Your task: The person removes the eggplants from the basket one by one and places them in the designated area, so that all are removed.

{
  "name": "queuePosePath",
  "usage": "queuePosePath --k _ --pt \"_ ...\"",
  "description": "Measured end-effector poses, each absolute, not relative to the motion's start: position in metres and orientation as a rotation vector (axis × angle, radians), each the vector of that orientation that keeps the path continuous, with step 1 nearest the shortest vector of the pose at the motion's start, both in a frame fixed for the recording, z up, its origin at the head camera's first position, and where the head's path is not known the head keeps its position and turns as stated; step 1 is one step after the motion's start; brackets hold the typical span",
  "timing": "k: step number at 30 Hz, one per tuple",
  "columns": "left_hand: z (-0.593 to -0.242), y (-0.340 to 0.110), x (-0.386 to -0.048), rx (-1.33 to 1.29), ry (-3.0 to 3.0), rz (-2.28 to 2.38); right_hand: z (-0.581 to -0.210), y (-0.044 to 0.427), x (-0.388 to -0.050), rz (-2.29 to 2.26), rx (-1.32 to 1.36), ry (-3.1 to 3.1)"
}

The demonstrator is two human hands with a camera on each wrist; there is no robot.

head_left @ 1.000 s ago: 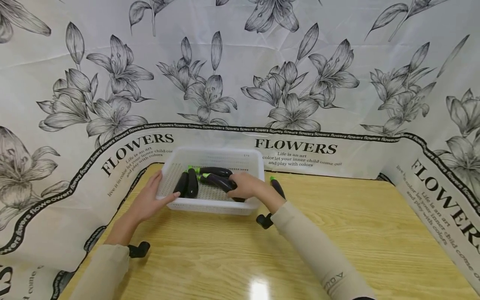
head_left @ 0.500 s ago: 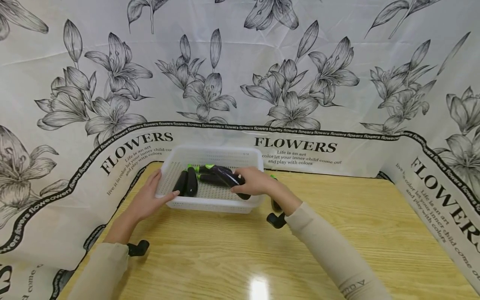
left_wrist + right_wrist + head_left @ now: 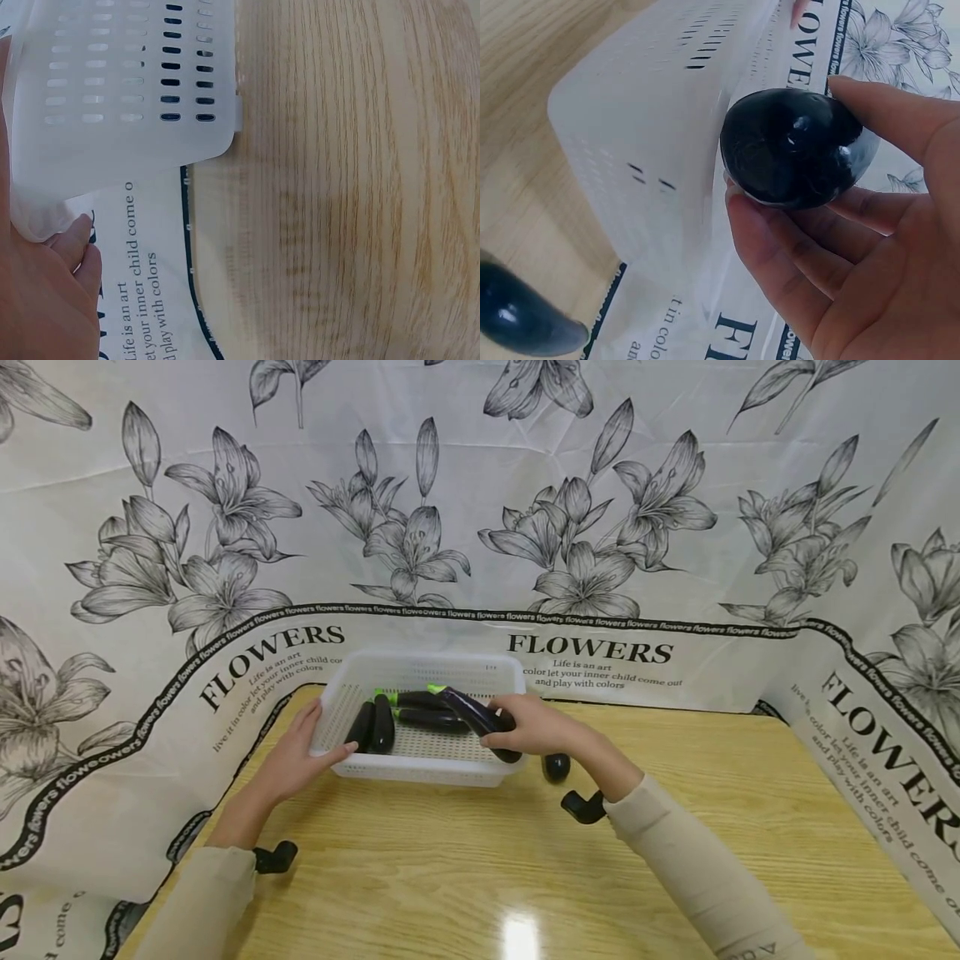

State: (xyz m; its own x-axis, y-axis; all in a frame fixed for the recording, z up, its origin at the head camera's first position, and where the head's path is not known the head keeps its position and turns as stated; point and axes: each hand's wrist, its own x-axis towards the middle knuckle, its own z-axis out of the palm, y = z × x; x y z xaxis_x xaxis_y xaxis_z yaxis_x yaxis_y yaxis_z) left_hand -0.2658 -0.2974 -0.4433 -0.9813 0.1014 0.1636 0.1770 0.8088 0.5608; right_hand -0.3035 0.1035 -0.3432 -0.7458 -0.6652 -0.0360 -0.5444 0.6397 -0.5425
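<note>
there's room to pass across the table [image 3: 412, 860] in front; the basket [image 3: 420, 770] and the eggplant [image 3: 557, 767] beside it obstruct.

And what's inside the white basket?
I can see four eggplants in the basket: two at the left end, two in the middle. Another eggplant, in the right hand, covers the middle pair's right ends. What's directly underneath them all is hidden.

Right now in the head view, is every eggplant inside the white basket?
No, one eggplant lies on the wooden table, outside the white basket and beyond its right side.
</note>
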Motion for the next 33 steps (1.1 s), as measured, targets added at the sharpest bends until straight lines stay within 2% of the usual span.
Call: queuePosePath --k 14,33 --pt "-0.444 -0.3 -0.267 -0.224 -2.867 -0.911 -0.36 0.161 -0.31 -0.883 -0.994 2.716" --pt "-0.442 -0.298 -0.265 -0.249 -2.867 -0.92 -0.39 0.229 -0.317 -0.85 -0.681 2.82"
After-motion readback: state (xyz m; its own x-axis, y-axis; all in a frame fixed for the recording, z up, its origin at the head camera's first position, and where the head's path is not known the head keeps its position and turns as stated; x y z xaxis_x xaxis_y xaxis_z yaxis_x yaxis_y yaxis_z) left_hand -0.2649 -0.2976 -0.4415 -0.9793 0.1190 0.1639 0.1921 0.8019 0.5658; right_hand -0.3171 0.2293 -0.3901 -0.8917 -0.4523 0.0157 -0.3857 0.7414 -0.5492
